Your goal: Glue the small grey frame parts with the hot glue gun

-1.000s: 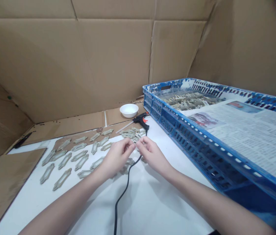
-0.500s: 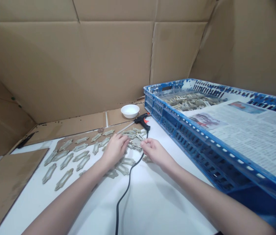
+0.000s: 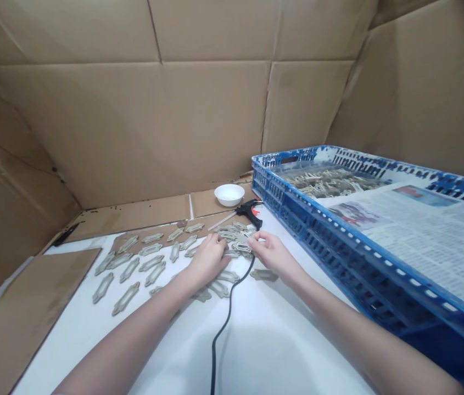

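Small metal label-holder frames (image 3: 126, 299) with long openings lie spread over the white tabletop, and more overlap in a pile (image 3: 227, 233) by my hands. My right hand (image 3: 273, 252) is closed in a pinch at the pile's right side, at the edge of a shiny label frame (image 3: 242, 247). Over the pile's left part rests my left hand (image 3: 207, 260), fingers bent downward and thumb apart, touching frames; its fingertips are partly hidden. Beneath the right wrist lies a single frame (image 3: 263, 275).
Behind the pile lies a black glue gun (image 3: 250, 213), its cord (image 3: 225, 323) running toward me between my arms. A white bowl (image 3: 229, 195) stands farther back. To the right, a blue crate (image 3: 309, 236) holds bagged metal pieces and newspaper (image 3: 425, 236). Cardboard walls (image 3: 215, 120) enclose the table.
The view has shifted, so everything sits lower and farther right. My right hand stays pinched at the pile, and a shiny frame beside its fingertips shows more clearly. My left hand stays over the frames.
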Available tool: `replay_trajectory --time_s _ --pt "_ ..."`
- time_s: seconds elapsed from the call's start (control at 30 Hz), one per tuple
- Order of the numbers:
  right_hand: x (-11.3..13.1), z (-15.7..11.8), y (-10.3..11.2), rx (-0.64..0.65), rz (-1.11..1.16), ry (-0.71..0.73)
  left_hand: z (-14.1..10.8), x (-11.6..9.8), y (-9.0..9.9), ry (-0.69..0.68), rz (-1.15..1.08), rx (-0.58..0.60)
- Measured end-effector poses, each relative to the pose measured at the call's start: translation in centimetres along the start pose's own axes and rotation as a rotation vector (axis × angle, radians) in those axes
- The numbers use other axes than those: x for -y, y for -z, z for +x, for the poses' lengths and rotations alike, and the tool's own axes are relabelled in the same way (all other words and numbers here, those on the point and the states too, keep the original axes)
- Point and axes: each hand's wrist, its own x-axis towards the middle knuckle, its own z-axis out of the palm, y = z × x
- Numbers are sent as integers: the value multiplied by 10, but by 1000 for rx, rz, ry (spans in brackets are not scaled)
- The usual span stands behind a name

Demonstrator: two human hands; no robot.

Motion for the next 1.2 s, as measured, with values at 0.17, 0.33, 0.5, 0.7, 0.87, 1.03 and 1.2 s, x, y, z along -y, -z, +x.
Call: replay_trajectory --time_s 0.17,0.33,0.5,0.7,0.87,1.03,1.2 --pt "38 10 3 160 -159 80 1 2 31 63 -100 -47" --pt "74 25 3 221 -397 240 -3 1 67 74 -334 -273" --pt "91 26 0 191 -473 265 -10 -4 81 103 -409 -331" --pt "95 16 -4 196 -549 278 -10 -10 73 93 -429 -298" --pt "89 17 -7 135 -650 279 -12 -16 72 92 -384 -308" --pt "86 17 -6 102 -655 293 -14 -19 70 39 -398 -308" --pt "84 17 -8 41 -653 314 -14 -19 66 42 -447 -332"
